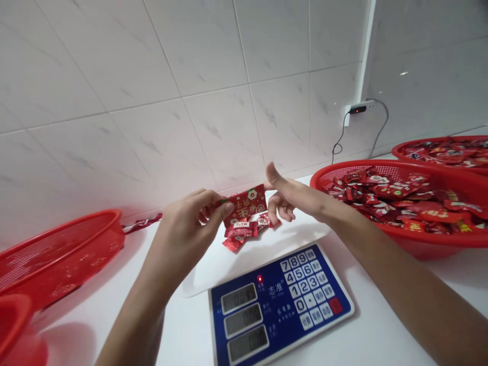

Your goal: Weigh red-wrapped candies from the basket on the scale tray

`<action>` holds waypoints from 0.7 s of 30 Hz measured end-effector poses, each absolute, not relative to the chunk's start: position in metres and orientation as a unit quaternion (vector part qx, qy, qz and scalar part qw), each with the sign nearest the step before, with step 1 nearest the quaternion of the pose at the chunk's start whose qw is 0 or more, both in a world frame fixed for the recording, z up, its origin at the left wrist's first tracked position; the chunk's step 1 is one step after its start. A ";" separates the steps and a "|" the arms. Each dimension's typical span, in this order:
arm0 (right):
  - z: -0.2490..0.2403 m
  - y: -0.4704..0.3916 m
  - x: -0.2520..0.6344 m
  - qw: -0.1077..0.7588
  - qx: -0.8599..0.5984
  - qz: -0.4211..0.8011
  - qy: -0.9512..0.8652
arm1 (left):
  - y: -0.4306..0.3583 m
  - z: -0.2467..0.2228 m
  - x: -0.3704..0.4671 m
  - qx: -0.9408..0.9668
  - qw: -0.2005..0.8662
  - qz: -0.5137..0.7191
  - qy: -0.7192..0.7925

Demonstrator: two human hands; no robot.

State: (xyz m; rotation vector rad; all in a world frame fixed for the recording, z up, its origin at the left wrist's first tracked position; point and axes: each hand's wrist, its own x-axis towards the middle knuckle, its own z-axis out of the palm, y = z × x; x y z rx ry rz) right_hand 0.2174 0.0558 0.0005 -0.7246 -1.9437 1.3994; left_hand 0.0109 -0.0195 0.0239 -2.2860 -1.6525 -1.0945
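My left hand [188,218] pinches a red printed packet [247,203] between thumb and fingers. The packet carries a white flower and gold characters, and is held above the white pan [297,234] of a digital scale [274,310]. My right hand [290,198] is at the packet's right edge, thumb raised and apart, lower fingers loosely bent. Its index fingertip is hidden behind the packet, so I cannot tell if it touches. Several small red wrapped candies [241,233] lie on the pan below both hands.
A red basket [427,249] heaped with red-wrapped candies stands at right, with another filled basket [400,147] behind. Red baskets [91,234] are at left, near a wrapped strip [143,222] by the wall. A power strip [360,108] with cables hangs on the tiled wall.
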 end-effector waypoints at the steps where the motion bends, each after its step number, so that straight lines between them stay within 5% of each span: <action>1: -0.001 0.058 0.218 0.319 -0.271 0.500 -0.758 | -0.018 0.023 0.009 -0.759 0.028 -0.346 -0.551; 16: -0.008 0.059 0.210 0.365 -0.251 0.483 -0.755 | -0.008 0.011 0.004 -0.742 -0.130 -0.354 -0.554; 21: -0.008 0.062 0.214 0.363 -0.334 0.375 -0.785 | 0.000 0.004 0.003 -0.692 -0.153 -0.418 -0.568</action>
